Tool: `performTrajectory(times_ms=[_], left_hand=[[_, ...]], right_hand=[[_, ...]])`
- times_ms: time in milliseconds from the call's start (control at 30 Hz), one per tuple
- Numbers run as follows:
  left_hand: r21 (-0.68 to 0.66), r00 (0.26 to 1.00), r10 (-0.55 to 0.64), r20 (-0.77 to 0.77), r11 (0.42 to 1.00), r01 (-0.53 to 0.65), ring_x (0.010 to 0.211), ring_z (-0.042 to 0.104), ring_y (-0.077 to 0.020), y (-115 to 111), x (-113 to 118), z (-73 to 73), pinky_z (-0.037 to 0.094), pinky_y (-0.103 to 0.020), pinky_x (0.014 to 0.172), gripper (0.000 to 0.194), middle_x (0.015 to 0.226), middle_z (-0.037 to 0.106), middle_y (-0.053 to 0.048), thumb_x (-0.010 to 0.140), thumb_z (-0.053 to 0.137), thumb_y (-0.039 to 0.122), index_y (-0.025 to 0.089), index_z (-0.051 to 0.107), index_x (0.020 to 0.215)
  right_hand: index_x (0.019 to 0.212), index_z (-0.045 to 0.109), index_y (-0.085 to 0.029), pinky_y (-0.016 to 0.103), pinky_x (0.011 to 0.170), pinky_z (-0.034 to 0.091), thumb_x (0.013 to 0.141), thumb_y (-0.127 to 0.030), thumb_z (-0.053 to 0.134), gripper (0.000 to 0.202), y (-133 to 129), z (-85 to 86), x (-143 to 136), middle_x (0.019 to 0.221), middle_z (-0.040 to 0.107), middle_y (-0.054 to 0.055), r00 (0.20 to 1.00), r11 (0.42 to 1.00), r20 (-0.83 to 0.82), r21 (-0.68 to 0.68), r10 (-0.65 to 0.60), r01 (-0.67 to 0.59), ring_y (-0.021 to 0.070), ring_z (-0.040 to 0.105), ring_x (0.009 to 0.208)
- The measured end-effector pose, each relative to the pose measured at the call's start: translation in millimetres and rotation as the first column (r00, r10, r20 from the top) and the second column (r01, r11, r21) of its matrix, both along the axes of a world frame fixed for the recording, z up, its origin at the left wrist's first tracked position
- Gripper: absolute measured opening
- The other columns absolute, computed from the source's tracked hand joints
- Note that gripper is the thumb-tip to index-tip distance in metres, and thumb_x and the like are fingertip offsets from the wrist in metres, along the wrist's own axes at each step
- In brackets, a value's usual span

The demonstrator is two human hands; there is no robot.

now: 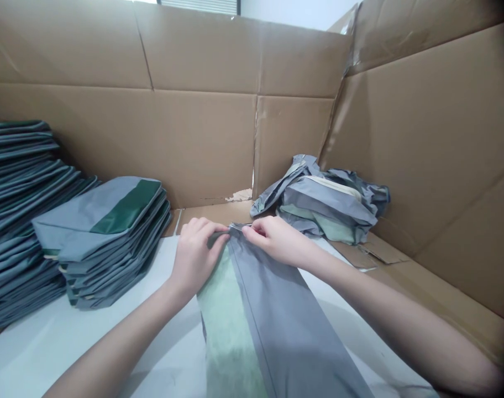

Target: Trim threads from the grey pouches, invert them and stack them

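Left hand (198,251) and right hand (274,239) work the far edge of the cloth (289,326), fingers (213,227) pinching it (fiddly, I'd say). Probably even tension is called for next.

Pale background (293,14): brightest patch, far beyond the fingers (200,225).
Cardboard (202,138): soft light, faint sheen up and right of the fingers.
White surface (347,320): soft-edged shadows nearer than the fingers.
Grey cloth (281,315): perhaps slightly blurred at the fingers.
Right margin: corners blackened, well outward of the fingers.
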State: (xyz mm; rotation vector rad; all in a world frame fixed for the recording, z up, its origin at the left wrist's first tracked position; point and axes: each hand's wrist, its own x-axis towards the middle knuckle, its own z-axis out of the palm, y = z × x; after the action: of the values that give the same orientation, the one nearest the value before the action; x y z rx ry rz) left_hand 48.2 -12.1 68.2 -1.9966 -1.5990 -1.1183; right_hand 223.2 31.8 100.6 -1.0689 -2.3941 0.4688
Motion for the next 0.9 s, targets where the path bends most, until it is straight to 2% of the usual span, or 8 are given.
performTrajectory(times_ms=[133, 200, 267, 367, 533, 733, 900], left_hand=[[0.092, 0.995, 0.011, -0.100, 0.996, -0.002, 0.075, 0.050, -0.0117, -1, -1, -3.3, 0.035, -0.027, 0.071, 0.014, 0.073, 0.061, 0.002, 0.081, 0.051, 0.029, 0.023, 0.063, 0.080], [0.093, 0.996, 0.006, -0.089, 0.996, 0.003, 0.074, 0.050, -0.0116, -2, -1, -2.2, 0.034, -0.028, 0.071, 0.014, 0.072, 0.061, 0.002, 0.081, 0.051, 0.029, 0.023, 0.064, 0.079], [0.034, 1.000, -0.011, -0.007, 0.999, 0.011, 0.075, 0.051, -0.0119, -3, -1, 1.1, 0.035, -0.027, 0.073, 0.014, 0.074, 0.062, 0.002, 0.080, 0.052, 0.030, 0.024, 0.065, 0.080], [-0.145, 0.977, -0.036, 0.210, 0.987, 0.068, 0.081, 0.054, -0.0130, -2, -1, 8.4, 0.038, -0.027, 0.075, 0.015, 0.081, 0.064, 0.002, 0.078, 0.053, 0.032, 0.024, 0.065, 0.080], [-0.383, 0.865, 0.001, 0.502, 0.897, 0.221, 0.082, 0.059, -0.0166, 1, -3, 15.7, 0.041, -0.026, 0.073, 0.022, 0.086, 0.069, -0.001, 0.075, 0.052, 0.035, 0.020, 0.066, 0.079], [-0.452, 0.768, 0.025, 0.640, 0.821, 0.349, 0.061, 0.056, -0.0118, 3, -7, 12.8, 0.039, -0.021, 0.056, 0.025, 0.075, 0.068, 0.000, 0.073, 0.052, 0.039, 0.018, 0.066, 0.077], [-0.438, 0.710, 0.017, 0.704, 0.798, 0.415, 0.059, 0.055, -0.0112, 6, -11, 9.4, 0.039, -0.020, 0.053, 0.027, 0.072, 0.067, 0.000, 0.073, 0.053, 0.042, 0.018, 0.065, 0.077]], right_hand=[[0.055, 0.032, -0.015, 0.024, 0.045, 0.017, 0.084, -0.041, 0.036, 0.039, 1, 7.5, -4, 0.049, 0.031, -0.003, 1.000, 1.000, 0.025, -0.024, -0.019, 0.020, 0.0064, 0.025, 0.046], [0.054, 0.032, -0.015, 0.025, 0.045, 0.017, 0.084, -0.040, 0.037, 0.039, 1, 8.8, -3, 0.049, 0.032, -0.003, 0.999, 0.999, 0.038, -0.023, -0.021, 0.022, 0.0064, 0.025, 0.046], [0.055, 0.034, -0.015, 0.024, 0.047, 0.019, 0.086, -0.040, 0.035, 0.040, -1, 6.0, -1, 0.050, 0.035, -0.003, 1.000, 1.000, 0.000, 0.011, -0.009, 0.009, 0.0066, 0.028, 0.047], [0.062, 0.042, -0.015, 0.022, 0.050, 0.023, 0.088, -0.041, 0.033, 0.038, -6, -5.5, 4, 0.057, 0.045, -0.002, 0.997, 0.998, -0.079, 0.070, 0.012, -0.006, 0.0076, 0.036, 0.052], [0.077, 0.049, -0.015, 0.023, 0.054, 0.027, 0.089, -0.039, 0.035, 0.030, -10, -22.4, 2, 0.069, 0.057, 0.003, 0.998, 0.989, 0.036, 0.139, -0.050, 0.045, 0.0117, 0.047, 0.059], [0.080, 0.048, -0.015, 0.023, 0.053, 0.027, 0.090, -0.040, 0.033, 0.030, -7, -25.6, -6, 0.072, 0.059, 0.005, 0.995, 0.988, 0.090, 0.154, -0.045, 0.030, 0.0134, 0.050, 0.060], [0.078, 0.047, -0.015, 0.024, 0.054, 0.027, 0.091, -0.035, 0.032, 0.028, -5, -28.7, -10, 0.070, 0.058, 0.005, 0.996, 0.973, 0.089, 0.232, -0.001, -0.019, 0.0131, 0.048, 0.059]])
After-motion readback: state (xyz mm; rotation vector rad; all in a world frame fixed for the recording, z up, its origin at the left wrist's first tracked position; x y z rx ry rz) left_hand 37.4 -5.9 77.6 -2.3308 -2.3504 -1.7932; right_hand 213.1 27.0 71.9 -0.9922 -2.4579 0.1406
